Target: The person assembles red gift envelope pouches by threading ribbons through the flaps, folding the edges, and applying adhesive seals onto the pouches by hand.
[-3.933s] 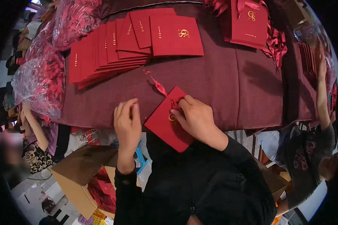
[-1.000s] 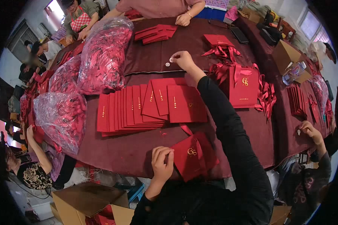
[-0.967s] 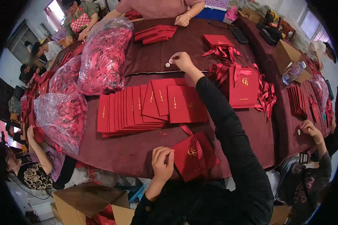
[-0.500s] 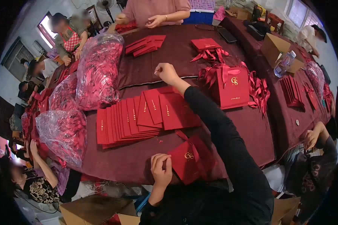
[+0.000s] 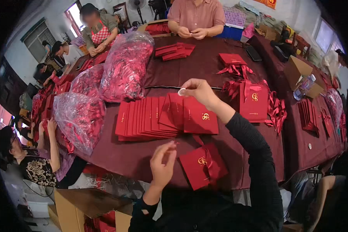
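Note:
My right hand (image 5: 200, 92) is raised over the fanned row of red bags (image 5: 149, 120), pinching a small white disc (image 5: 181, 92) between thumb and fingertips. Its exact kind is too small to make out. My left hand (image 5: 162, 164) is above the near part of the table, thumb and fingers apart, with nothing visible in it. Small red bits (image 5: 176, 143) show by its fingertips. Just to its right a red gift bag (image 5: 195, 170) with gold lettering and a red ribbon (image 5: 209, 156) lies flat near the table edge.
Plastic sacks of red ribbon (image 5: 125, 69) stand at the left. Finished-looking bags with ribbons (image 5: 253, 102) lie at the right, a flat stack (image 5: 176, 50) at the back. A cardboard box (image 5: 69, 205) is below left. Co-workers sit around the dark red tablecloth (image 5: 205, 67).
The view has shifted. My right hand now shows a white disc in its pinch. My left hand has lifted away from the near bag, its fingers spreading from a curl.

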`<control>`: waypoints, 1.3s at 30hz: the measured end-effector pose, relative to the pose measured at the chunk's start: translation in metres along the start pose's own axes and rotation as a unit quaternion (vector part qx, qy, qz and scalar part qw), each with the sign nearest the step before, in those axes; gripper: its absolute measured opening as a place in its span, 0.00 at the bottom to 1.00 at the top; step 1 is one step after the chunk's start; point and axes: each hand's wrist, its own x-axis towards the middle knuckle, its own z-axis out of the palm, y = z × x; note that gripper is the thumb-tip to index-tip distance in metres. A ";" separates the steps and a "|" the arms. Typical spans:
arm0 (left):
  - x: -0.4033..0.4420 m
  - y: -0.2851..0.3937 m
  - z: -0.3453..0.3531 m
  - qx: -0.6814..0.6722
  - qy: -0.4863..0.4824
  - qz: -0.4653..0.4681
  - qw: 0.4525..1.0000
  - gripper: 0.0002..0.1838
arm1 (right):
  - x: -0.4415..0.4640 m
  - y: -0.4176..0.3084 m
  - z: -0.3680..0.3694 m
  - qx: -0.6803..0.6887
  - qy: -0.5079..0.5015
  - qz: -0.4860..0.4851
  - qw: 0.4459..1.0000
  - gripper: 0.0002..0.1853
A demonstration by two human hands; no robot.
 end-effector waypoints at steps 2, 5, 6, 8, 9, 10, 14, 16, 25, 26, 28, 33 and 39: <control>0.026 0.005 0.002 -0.073 0.023 -0.127 0.989 0.17 | -0.018 -0.004 0.013 0.044 -0.040 -0.001 0.998 0.05; 0.064 0.003 0.010 -0.181 0.021 -0.149 0.972 0.19 | -0.047 -0.019 0.031 0.064 -0.071 0.032 0.995 0.05; 0.070 0.003 0.014 -0.180 0.021 -0.148 0.972 0.19 | -0.053 -0.017 0.034 0.068 -0.086 0.020 0.994 0.04; 0.076 0.002 0.019 -0.215 0.004 -0.144 0.966 0.18 | -0.065 -0.014 0.040 0.050 -0.070 -0.025 0.996 0.05; 0.077 0.000 0.020 -0.195 -0.008 -0.133 0.972 0.16 | -0.071 -0.018 0.039 -0.053 -0.046 -0.075 0.995 0.05; 0.078 -0.002 0.021 -0.183 -0.012 -0.132 0.974 0.16 | -0.072 -0.009 0.040 -0.016 -0.025 -0.033 0.999 0.04; 0.071 -0.002 0.018 -0.037 0.018 -0.034 0.999 0.10 | -0.083 -0.019 0.048 -0.009 0.003 0.006 1.000 0.03; 0.068 -0.002 0.015 -0.068 0.013 -0.066 0.995 0.10 | -0.086 -0.021 0.053 0.021 0.002 0.011 1.000 0.03; 0.065 0.004 -0.025 -0.182 0.011 -0.115 0.976 0.09 | -0.089 -0.023 0.063 0.055 -0.056 -0.005 0.997 0.02; 0.070 0.003 -0.041 -0.179 0.067 -0.081 0.978 0.08 | -0.089 -0.025 0.063 0.082 -0.068 -0.015 0.994 0.02; 0.083 0.025 -0.101 -0.254 0.219 -0.006 0.942 0.08 | -0.091 -0.034 0.061 0.087 -0.071 -0.013 0.994 0.02; 0.138 -0.006 -0.298 -0.360 0.477 0.192 0.779 0.09 | -0.106 -0.048 0.046 0.096 -0.096 0.021 0.991 0.03; 0.160 -0.129 -0.510 -0.391 0.540 0.156 0.729 0.11 | -0.127 -0.055 0.028 0.072 -0.014 0.129 0.989 0.03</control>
